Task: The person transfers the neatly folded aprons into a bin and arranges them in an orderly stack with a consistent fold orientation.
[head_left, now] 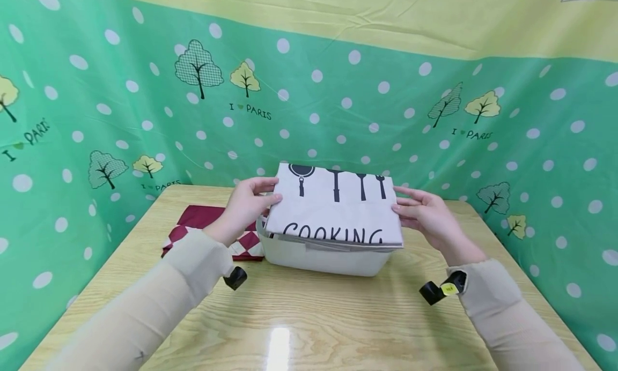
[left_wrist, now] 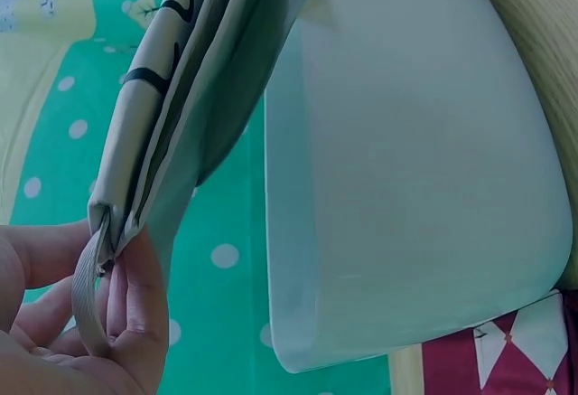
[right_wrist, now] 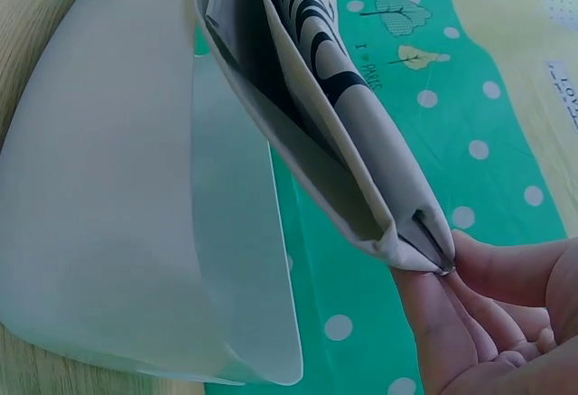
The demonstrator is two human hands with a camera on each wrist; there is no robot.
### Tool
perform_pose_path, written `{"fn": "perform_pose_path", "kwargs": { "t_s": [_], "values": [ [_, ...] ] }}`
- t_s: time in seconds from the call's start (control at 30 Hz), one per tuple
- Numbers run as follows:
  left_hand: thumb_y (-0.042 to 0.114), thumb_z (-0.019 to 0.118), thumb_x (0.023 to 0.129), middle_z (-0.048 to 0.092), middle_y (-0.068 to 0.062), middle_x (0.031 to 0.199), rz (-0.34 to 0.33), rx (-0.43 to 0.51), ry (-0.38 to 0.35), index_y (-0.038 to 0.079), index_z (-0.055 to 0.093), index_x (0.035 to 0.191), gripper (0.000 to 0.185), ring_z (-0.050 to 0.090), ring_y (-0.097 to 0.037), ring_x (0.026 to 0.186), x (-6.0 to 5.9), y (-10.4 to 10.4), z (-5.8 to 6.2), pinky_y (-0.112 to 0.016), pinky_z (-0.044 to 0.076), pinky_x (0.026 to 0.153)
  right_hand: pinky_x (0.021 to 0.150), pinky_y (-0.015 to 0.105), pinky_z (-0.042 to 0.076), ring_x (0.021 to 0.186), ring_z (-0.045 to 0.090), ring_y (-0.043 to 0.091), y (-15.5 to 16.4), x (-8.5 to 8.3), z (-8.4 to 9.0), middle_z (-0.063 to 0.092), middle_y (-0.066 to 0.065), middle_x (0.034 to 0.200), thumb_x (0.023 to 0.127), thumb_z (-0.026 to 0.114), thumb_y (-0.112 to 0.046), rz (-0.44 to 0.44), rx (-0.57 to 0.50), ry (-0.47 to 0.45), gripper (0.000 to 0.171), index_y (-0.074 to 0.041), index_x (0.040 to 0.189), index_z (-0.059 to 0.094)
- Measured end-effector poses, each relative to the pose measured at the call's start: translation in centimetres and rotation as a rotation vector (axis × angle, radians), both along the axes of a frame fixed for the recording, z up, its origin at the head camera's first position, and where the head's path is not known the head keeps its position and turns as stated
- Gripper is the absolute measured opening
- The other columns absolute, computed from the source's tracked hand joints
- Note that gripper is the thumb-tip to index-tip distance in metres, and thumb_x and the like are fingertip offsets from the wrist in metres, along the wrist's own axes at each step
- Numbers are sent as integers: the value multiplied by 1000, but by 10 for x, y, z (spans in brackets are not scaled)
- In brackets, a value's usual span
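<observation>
A folded white apron (head_left: pixel 333 210) with black pan and utensil prints and the word COOKING is held level over a white plastic bin (head_left: pixel 328 258). My left hand (head_left: pixel 248 202) pinches its left edge between thumb and fingers; a grey strap (left_wrist: pixel 88 296) loops out there in the left wrist view. At the opposite edge my right hand (head_left: pixel 429 218) pinches the folded layers, thumb on top. Both wrist views show the apron raised above the bin's rim. What lies inside the bin is hidden.
A folded dark red cloth (head_left: pixel 203 215) with a red and white diamond pattern lies left of the bin, partly behind my left arm. Everything stands on a wooden table (head_left: pixel 309 317). A green dotted curtain (head_left: pixel 338 113) surrounds the back and sides.
</observation>
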State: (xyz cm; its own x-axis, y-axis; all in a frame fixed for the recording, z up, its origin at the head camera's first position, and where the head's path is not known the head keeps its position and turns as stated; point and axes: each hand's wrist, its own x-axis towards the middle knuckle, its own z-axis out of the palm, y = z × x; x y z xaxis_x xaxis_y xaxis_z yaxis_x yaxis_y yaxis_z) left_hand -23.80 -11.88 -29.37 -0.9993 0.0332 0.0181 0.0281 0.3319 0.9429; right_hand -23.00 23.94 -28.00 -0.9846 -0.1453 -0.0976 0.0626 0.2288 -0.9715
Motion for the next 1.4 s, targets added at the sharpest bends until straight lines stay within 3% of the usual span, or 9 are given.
{"fn": "perform_pose_path", "kwargs": {
  "t_s": [0.13,0.23,0.37,0.47,0.67,0.77,0.97,1.23,1.4],
  "values": [
    [13,66,95,59,-11,139,25,3,-17,13,54,143,49,61,-27,108,-4,2,-2,-29,59,77,82,22,58,89,70,1,-1,-3,-1,46,24,148,98,61,-11,-32,10,-8,64,-5,154,31],
    [14,66,95,59,-12,139,35,12,-19,13,54,143,49,61,-27,109,-7,3,-4,-29,59,79,81,21,58,88,70,0,-2,-5,-3,54,20,143,97,63,-11,-61,18,-3,63,-5,153,35],
    [14,65,96,60,-12,138,47,24,-26,14,54,142,48,62,-27,109,-12,3,-7,-28,59,79,80,20,58,87,69,0,-4,-9,-7,69,3,121,96,64,-11,-98,9,12,60,-2,150,39],
    [14,65,96,61,-13,137,59,27,-17,13,55,142,47,62,-27,109,-15,3,-10,-26,59,77,80,20,58,85,69,0,-6,-13,-12,70,-7,105,95,66,-11,-121,-13,14,60,-1,149,41],
    [12,66,95,62,-14,133,84,51,-6,11,57,139,45,63,-27,113,-20,4,-15,-29,59,82,76,18,58,81,69,-1,-10,-20,-22,69,-17,90,94,67,-8,-176,-49,7,56,1,145,46],
    [11,67,94,63,-14,132,92,72,-15,11,58,138,44,64,-28,114,-22,6,-18,-33,59,87,76,17,58,80,68,-2,-11,-22,-28,70,-13,93,93,67,-7,-199,-32,11,54,2,143,48],
    [11,67,94,62,-13,133,111,94,-35,12,58,137,44,61,-27,119,-25,9,-25,-38,55,98,80,16,57,83,66,-4,-14,-23,-36,70,6,117,93,67,-7,-218,26,25,50,3,140,51],
    [10,66,95,63,-14,132,115,68,-42,11,60,136,42,61,-28,121,-26,8,-36,-40,51,102,78,17,57,80,65,-4,-15,-22,-40,71,-3,101,91,69,-4,-231,40,20,50,4,138,53],
    [11,66,95,63,-14,132,105,27,-47,9,61,135,40,61,-28,122,-24,8,-40,-40,51,104,77,16,57,81,64,-4,-15,-23,-44,71,4,108,90,69,-3,-231,66,37,49,4,136,55]
  ]
}}
